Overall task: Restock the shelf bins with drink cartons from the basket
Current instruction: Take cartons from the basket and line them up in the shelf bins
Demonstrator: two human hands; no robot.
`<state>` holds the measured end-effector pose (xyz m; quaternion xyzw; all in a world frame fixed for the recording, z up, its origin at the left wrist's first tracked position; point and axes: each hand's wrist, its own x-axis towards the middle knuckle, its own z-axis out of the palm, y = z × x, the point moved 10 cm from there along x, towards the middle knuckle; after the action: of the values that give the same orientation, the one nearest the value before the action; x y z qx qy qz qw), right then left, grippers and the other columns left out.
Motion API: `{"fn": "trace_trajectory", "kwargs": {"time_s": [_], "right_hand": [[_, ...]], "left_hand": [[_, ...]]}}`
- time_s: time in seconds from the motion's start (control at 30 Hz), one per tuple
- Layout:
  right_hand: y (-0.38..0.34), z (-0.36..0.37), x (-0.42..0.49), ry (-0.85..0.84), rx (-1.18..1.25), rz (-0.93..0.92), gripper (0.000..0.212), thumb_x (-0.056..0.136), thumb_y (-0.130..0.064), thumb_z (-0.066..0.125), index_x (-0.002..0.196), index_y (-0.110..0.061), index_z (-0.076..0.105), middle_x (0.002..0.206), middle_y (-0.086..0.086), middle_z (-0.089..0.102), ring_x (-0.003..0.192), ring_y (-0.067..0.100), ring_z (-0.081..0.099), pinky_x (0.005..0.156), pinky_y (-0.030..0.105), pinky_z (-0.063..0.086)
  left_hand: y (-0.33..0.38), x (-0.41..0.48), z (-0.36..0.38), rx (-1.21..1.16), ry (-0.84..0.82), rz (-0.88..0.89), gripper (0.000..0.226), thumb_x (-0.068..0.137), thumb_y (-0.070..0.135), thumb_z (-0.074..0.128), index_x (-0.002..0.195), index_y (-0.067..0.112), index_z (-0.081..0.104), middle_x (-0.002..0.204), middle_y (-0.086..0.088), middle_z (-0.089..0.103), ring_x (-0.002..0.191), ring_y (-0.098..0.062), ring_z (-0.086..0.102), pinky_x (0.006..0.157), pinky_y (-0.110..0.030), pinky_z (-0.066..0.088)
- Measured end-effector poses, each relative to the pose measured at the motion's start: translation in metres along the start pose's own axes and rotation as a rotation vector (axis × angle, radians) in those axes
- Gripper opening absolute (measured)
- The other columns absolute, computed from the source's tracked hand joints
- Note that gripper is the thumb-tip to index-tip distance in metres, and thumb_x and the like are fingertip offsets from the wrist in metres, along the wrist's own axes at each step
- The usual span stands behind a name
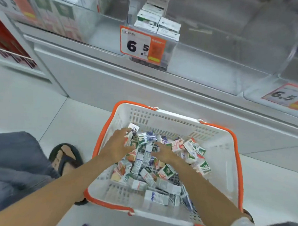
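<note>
Gripping 1 white carton (133, 129) with the curled fingers (124, 131) of the left hand (118, 143), down in the basket (162, 114). Right hand (166, 152) flat over the heap of cartons (150, 166), fingers spread, heap just under them. Shelf bin (149, 21) far above both hands, partly filled.

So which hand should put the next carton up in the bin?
Left. The left hand already holds a carton in the basket, below the part-filled bin. The right hand rests open on the pile, holding nothing.
</note>
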<state>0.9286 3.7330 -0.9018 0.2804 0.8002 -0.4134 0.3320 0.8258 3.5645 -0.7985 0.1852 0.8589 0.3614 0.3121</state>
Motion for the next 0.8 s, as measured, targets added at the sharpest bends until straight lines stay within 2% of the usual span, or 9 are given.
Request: {"fn": "trace_trajectory", "kwargs": {"time_s": [0.1, 0.17, 0.23, 0.4, 0.47, 0.57, 0.63, 0.7, 0.8], "right_hand": [[-0.004, 0.009, 0.022, 0.067, -0.092, 0.006, 0.077, 0.093, -0.037, 0.062, 0.153, -0.01, 0.022, 0.148, 0.011, 0.041, 0.128, 0.032, 0.049, 0.101, 0.034, 0.041], [-0.008, 0.002, 0.025, 0.24, -0.109, -0.042, 0.05, 0.089, -0.024, 0.066, 0.134, -0.009, 0.05, 0.127, 0.005, 0.057, 0.115, 0.026, 0.059, 0.097, 0.033, 0.048], [-0.009, 0.0, 0.024, 0.333, -0.126, -0.082, 0.032, 0.084, -0.021, 0.067, 0.114, -0.014, 0.058, 0.118, 0.004, 0.057, 0.106, 0.022, 0.06, 0.095, 0.035, 0.049], [-0.001, 0.007, 0.025, 0.295, -0.199, -0.031, 0.057, 0.081, -0.038, 0.072, 0.128, -0.026, 0.041, 0.117, -0.001, 0.062, 0.101, 0.021, 0.06, 0.102, 0.039, 0.031], [-0.003, 0.004, 0.019, 0.286, -0.164, -0.061, 0.06, 0.077, -0.039, 0.077, 0.125, -0.024, 0.045, 0.116, -0.003, 0.063, 0.102, 0.02, 0.06, 0.098, 0.036, 0.036], [-0.021, -0.009, -0.003, 0.299, 0.098, -0.173, 0.051, 0.072, -0.036, 0.083, 0.111, -0.021, 0.055, 0.117, 0.0, 0.059, 0.105, 0.017, 0.057, 0.085, 0.028, 0.048], [-0.039, -0.011, -0.015, 0.147, 0.329, -0.259, 0.039, 0.073, -0.042, 0.081, 0.103, -0.028, 0.061, 0.109, -0.004, 0.064, 0.098, 0.014, 0.062, 0.077, 0.019, 0.051], [-0.058, -0.015, -0.024, 0.011, 0.436, -0.339, 0.021, 0.081, -0.049, 0.07, 0.099, -0.039, 0.067, 0.106, -0.013, 0.068, 0.098, 0.006, 0.065, 0.08, 0.015, 0.052], [-0.066, -0.04, -0.007, 0.183, 0.121, -0.377, 0.033, 0.09, -0.026, 0.064, 0.123, -0.028, 0.062, 0.13, -0.005, 0.059, 0.122, 0.013, 0.054, 0.102, 0.03, 0.042]], "left_hand": [[-0.012, 0.005, 0.01, -0.007, -0.005, -0.026, 0.065, 0.082, 0.024, 0.076, 0.137, 0.021, 0.042, 0.131, -0.006, 0.045, 0.113, -0.018, 0.054, 0.092, -0.028, 0.045], [-0.019, 0.006, 0.018, 0.024, -0.022, -0.047, 0.065, 0.082, 0.028, 0.076, 0.137, 0.024, 0.041, 0.132, -0.004, 0.046, 0.103, -0.014, 0.053, 0.084, -0.024, 0.041], [-0.026, 0.006, 0.027, 0.013, -0.047, -0.075, 0.065, 0.082, 0.029, 0.076, 0.137, 0.024, 0.04, 0.133, -0.002, 0.045, 0.099, -0.013, 0.052, 0.083, -0.026, 0.042], [-0.029, 0.005, 0.042, -0.029, -0.081, -0.079, 0.063, 0.084, 0.022, 0.074, 0.138, 0.024, 0.04, 0.137, 0.0, 0.043, 0.092, -0.005, 0.053, 0.075, -0.018, 0.041], [-0.029, 0.005, 0.042, -0.016, -0.077, -0.077, 0.064, 0.084, 0.023, 0.074, 0.138, 0.024, 0.04, 0.137, 0.001, 0.043, 0.088, -0.003, 0.053, 0.072, -0.016, 0.041], [-0.027, 0.005, 0.052, -0.024, -0.152, -0.084, 0.078, 0.078, 0.031, 0.079, 0.142, 0.021, 0.036, 0.14, 0.004, 0.041, 0.1, -0.007, 0.054, 0.087, -0.026, 0.046], [-0.03, 0.003, 0.071, -0.136, -0.28, -0.157, 0.08, 0.074, 0.035, 0.082, 0.14, 0.02, 0.039, 0.128, 0.011, 0.049, 0.104, -0.006, 0.055, 0.088, -0.026, 0.049], [-0.039, 0.001, 0.081, -0.283, -0.326, -0.274, 0.052, 0.08, 0.029, 0.077, 0.12, 0.01, 0.051, 0.097, 0.003, 0.059, 0.077, -0.006, 0.059, 0.064, -0.014, 0.047], [-0.056, 0.005, 0.069, -0.301, -0.211, -0.331, 0.028, 0.085, 0.023, 0.073, 0.102, 0.021, 0.05, 0.084, 0.001, 0.048, 0.069, -0.009, 0.047, 0.058, -0.01, 0.04]]}}
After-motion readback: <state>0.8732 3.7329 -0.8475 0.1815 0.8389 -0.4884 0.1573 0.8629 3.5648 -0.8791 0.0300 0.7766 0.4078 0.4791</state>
